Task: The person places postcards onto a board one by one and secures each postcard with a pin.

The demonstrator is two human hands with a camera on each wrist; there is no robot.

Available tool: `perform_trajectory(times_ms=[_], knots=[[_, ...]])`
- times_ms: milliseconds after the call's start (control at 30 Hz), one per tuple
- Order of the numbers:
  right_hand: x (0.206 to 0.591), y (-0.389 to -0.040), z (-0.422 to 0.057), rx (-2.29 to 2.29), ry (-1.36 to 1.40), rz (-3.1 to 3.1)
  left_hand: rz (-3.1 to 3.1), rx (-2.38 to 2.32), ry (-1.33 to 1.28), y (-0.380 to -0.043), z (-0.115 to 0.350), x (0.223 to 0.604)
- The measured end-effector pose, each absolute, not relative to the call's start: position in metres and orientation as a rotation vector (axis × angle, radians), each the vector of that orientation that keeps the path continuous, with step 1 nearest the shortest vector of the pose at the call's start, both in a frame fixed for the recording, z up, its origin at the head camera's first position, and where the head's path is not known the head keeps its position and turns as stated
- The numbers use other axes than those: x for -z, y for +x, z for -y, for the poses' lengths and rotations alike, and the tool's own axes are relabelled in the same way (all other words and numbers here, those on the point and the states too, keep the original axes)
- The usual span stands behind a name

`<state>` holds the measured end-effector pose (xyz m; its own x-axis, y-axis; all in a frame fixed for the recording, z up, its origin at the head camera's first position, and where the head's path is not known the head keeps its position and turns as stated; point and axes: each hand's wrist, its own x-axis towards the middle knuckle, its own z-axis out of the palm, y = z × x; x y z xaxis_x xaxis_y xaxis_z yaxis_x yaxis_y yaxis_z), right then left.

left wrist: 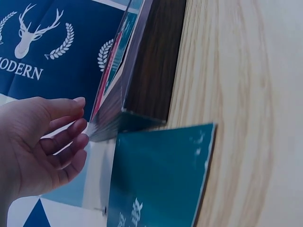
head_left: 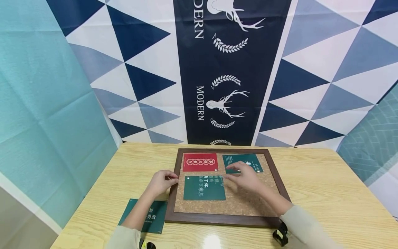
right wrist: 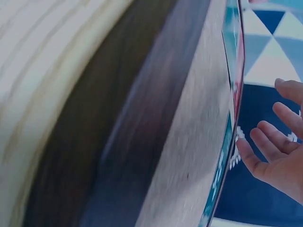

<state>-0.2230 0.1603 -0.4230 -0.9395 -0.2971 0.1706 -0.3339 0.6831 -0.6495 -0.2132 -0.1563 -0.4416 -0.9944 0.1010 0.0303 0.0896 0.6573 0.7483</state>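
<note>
A cork board (head_left: 196,206) in a dark brown frame (head_left: 217,218) lies on the table. A green card (head_left: 203,190) with white writing lies on the cork, with a small white pin at its upper left corner. My left hand (head_left: 161,182) hovers by the frame's left side, its fingers loosely bent and nothing between them; the left wrist view shows that hand (left wrist: 42,142) beside the frame's edge. Over the cork, my right hand (head_left: 244,177) has its fingertips near the green card's right edge. In the right wrist view its fingers (right wrist: 270,142) are spread and hold nothing.
A red card (head_left: 200,157) is pinned at the board's upper left. Another green card (head_left: 229,159), partly behind my right hand, is pinned at the upper right. A loose green card (head_left: 157,223) lies on the table under my left forearm. Patterned cloth (head_left: 149,41) hangs behind the table.
</note>
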Motion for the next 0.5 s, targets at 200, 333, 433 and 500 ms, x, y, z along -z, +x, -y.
perform_trajectory(times_ms=[200, 333, 433, 500], knots=[[0.415, -0.225, -0.19, -1.064, 0.383, 2.866, -2.864, -1.281, 0.128, -0.21, 0.165, 0.44], [0.414, -0.226, -0.207, -1.081, 0.301, 2.895, -2.881, -1.268, 0.096, -0.206, 0.174, 0.44], [0.416, -0.227, -0.217, -1.082, 0.256, 2.898, -2.902, -1.246, 0.087, -0.203, 0.181, 0.44], [0.416, -0.228, -0.223, -1.081, 0.229, 2.894, -2.913, -1.231, 0.076, -0.201, 0.186, 0.44]])
